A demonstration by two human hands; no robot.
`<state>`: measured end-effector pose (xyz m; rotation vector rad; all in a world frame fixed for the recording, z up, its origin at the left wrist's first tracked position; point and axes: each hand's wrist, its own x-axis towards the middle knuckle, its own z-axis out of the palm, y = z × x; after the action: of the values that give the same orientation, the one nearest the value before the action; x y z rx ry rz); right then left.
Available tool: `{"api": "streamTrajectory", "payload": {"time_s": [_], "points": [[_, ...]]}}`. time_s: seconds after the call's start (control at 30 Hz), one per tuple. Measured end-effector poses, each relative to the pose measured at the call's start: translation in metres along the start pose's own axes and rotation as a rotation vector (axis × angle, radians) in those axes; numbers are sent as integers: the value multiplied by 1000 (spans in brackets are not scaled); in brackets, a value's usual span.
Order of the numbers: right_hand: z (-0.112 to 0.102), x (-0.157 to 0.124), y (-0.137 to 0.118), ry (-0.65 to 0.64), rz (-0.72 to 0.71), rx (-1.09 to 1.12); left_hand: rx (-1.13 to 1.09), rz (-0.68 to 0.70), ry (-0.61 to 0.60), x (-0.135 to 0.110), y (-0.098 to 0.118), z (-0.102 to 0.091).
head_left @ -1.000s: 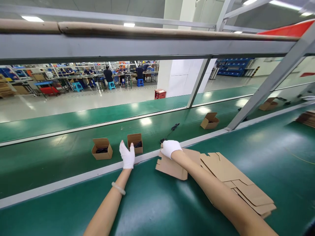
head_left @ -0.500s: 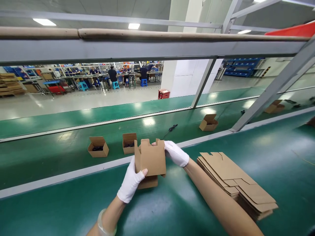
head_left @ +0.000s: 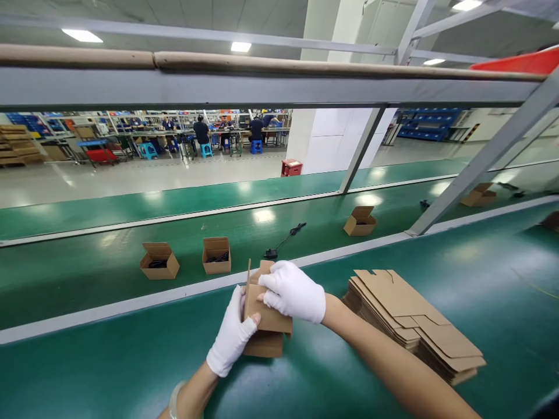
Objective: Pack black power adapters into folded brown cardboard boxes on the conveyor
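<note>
- Gripping the half-folded box (head_left: 271, 320) with the left hand (head_left: 231, 334), closing the grip around the left side and pressing a bare thumb tip against the front panel.
- Working at the upper front with the right hand (head_left: 293, 291), bending gloved fingers over the top edge; not letting anyone tell whether pinching a flap or only pressing on it.
- Holding the half-folded box over the desk (head_left: 131, 372), just short of the white rail (head_left: 183, 293); not showing for certain whether touching the desk underneath.
- Seemingly being partway through the folding: already raising walls into shape, but leaving a narrow side flap upright and a lower flap jutting out loose.
- Leaving the stack of flat boxes (head_left: 419, 326) unfolded on the desk, to the right of the half-folded box.
- Facing a black plug (head_left: 271, 254) on the belt (head_left: 87, 267), lying with a bundled cord (head_left: 296, 229) outside any box, just beyond the rail.
- Seeing further along the belt a left open box (head_left: 159, 269) and a middle open box (head_left: 216, 267), both holding dark cords, plus a right open box (head_left: 360, 228) with something dark inside.
- Compared with half a second ago, reaching across the front rather than gripping the right edge, lowering the half-folded box a little and uncovering the plug.
- Compared with one second ago, using both hands on a shaped box instead of carrying flattish cardboard in the right alone.
- Seeing the open boxes standing farther left against the frame posts (head_left: 362, 149) than in both earlier views.
</note>
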<state>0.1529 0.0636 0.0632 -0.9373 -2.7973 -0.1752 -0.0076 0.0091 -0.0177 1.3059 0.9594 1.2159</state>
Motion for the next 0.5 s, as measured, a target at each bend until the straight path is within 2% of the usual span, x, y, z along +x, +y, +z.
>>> {"api": "streamTrajectory", "payload": {"time_s": [0.13, 0.23, 0.27, 0.33, 0.37, 0.4, 0.43, 0.5], "points": [[11, -7, -10, 44, -45, 141, 196, 11, -88, 1, 11, -7], [17, -18, -11, 229, -8, 302, 341, 86, -139, 3, 17, -13], [19, -22, -9, 335, 69, 370, 376, 114, -122, 4, 17, -14], [20, -30, -4, 526, 316, 554, 424, 161, -68, 3, 17, -15], [20, -33, -2, 552, 439, 687, 438, 181, -53, 2, 16, -15], [20, -36, 0, 517, 528, 853, 445, 201, -52, 1, 15, -14], [19, -37, 2, 426, 565, 1050, 448, 219, -63, 0, 14, -12], [18, -37, 2, 163, 513, 1446, 455, 253, -93, -1, 14, -8]]}}
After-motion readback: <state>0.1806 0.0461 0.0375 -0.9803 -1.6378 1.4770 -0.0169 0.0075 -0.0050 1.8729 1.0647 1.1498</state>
